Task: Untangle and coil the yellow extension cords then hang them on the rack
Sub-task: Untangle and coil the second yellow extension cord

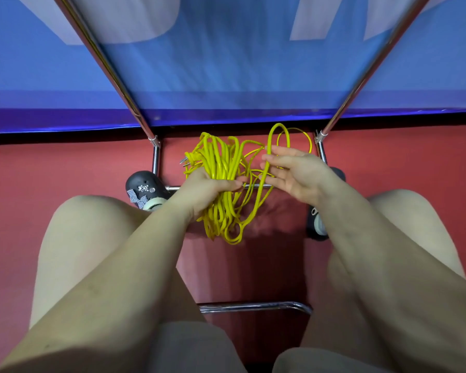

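Red floor fills the background under me, with a chrome bar (256,306) nearest at 6 o'clock between my bare knees. Farther out, my left hand (205,193) curls round the gathered bundle of yellow extension cords (221,168), fingers wrapped across the middle so the loops hang below and stand up above it; I judge that grip keeps the finished turns from slipping apart. At 3 o'clock of it, my right hand (293,170) has its fingers mostly straight and spread, with the fingertips touching one loose strand (267,184) that rises to a tall loop; whether it truly pinches that strand I cannot tell. It looks placed to guide the next turn onto the bundle. A plug (184,161) pokes out at 9 o'clock of the bundle. Both forearms reach forward, converging over the gap between my legs. Beyond, at 12 o'clock, the chrome rack legs (156,154) frame the cords, a black shoe (143,187) beside one, and a blue panel (226,76) behind.
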`<act>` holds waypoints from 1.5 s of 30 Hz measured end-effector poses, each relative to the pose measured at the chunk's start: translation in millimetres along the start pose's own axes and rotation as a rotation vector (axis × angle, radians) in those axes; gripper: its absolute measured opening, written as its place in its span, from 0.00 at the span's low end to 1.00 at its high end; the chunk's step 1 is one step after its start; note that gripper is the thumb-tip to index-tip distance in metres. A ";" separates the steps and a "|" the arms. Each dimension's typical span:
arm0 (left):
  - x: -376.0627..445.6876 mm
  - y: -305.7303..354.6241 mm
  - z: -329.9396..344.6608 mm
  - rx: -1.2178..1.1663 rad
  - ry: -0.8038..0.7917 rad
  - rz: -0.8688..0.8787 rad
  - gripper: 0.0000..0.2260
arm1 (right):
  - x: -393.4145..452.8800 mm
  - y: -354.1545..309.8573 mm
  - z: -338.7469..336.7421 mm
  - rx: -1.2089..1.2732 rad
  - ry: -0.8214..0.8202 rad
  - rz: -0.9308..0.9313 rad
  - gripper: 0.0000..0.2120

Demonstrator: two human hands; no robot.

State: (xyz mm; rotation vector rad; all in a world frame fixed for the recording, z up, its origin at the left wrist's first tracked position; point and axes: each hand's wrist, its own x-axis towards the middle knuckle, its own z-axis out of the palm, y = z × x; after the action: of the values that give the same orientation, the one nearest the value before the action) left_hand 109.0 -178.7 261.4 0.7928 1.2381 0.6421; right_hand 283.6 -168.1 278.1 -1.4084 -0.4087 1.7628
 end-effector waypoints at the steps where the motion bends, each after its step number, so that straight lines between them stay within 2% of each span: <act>1: -0.7 -0.6 1.9 0.013 -0.014 0.004 0.13 | 1.5 0.5 1.3 0.056 -0.002 0.012 0.10; 4: -1.1 -2.0 4.1 0.076 -0.040 -0.003 0.11 | 7.7 1.4 3.0 0.219 -0.015 0.047 0.10; 6: -0.7 -2.6 4.1 0.120 -0.048 -0.020 0.10 | 11.6 1.5 3.0 0.278 -0.008 0.055 0.06; 12: -0.8 -4.9 8.2 0.198 -0.144 0.012 0.06 | 9.9 -1.3 6.2 0.365 0.042 0.050 0.09; 14: -0.2 -6.0 9.2 0.143 -0.120 0.006 0.06 | 10.6 0.2 6.4 0.348 0.014 0.029 0.03; 16: 0.5 -5.4 10.6 0.043 -0.091 -0.009 0.06 | 9.6 2.0 6.2 0.158 0.011 0.016 0.11; 18: 2.9 -3.8 10.2 -0.066 -0.052 -0.024 0.05 | 4.3 6.9 7.3 -0.332 0.018 -0.021 0.11; 20: 6.1 -1.2 7.7 -0.157 -0.016 -0.030 0.05 | -0.7 15.1 8.4 -0.751 -0.073 -0.046 0.10; 23: 9.2 2.1 2.7 -0.272 0.037 -0.065 0.05 | 0.0 27.3 6.1 -1.054 -0.248 -0.037 0.12; 26: 9.9 2.3 0.7 -0.329 0.078 -0.086 0.04 | 3.0 29.4 3.6 -1.026 -0.285 -0.169 0.03; 31: 12.1 0.9 -2.7 -0.301 0.087 -0.061 0.05 | 3.7 27.1 5.2 -0.930 -0.304 -0.277 0.06; 35: 11.9 0.0 -2.3 -0.265 0.083 -0.049 0.12 | 3.4 26.7 6.1 -0.809 -0.295 -0.305 0.05; 38: 11.9 -0.6 -0.1 -0.249 0.104 -0.049 0.06 | 3.6 28.5 7.9 -0.771 -0.275 -0.303 0.07; 40: 12.8 0.9 -0.6 -0.274 0.127 -0.053 0.03 | 4.3 30.6 7.6 -0.860 -0.289 -0.266 0.09; 45: 19.4 7.2 -12.1 -0.464 0.196 -0.102 0.04 | 7.2 32.5 -5.8 -1.149 -0.318 -0.091 0.17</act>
State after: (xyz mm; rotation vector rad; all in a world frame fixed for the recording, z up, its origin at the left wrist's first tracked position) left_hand 101.4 -157.0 254.7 0.2845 1.2316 0.8972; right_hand 275.8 -183.8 249.1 -1.7537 -1.8307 1.7050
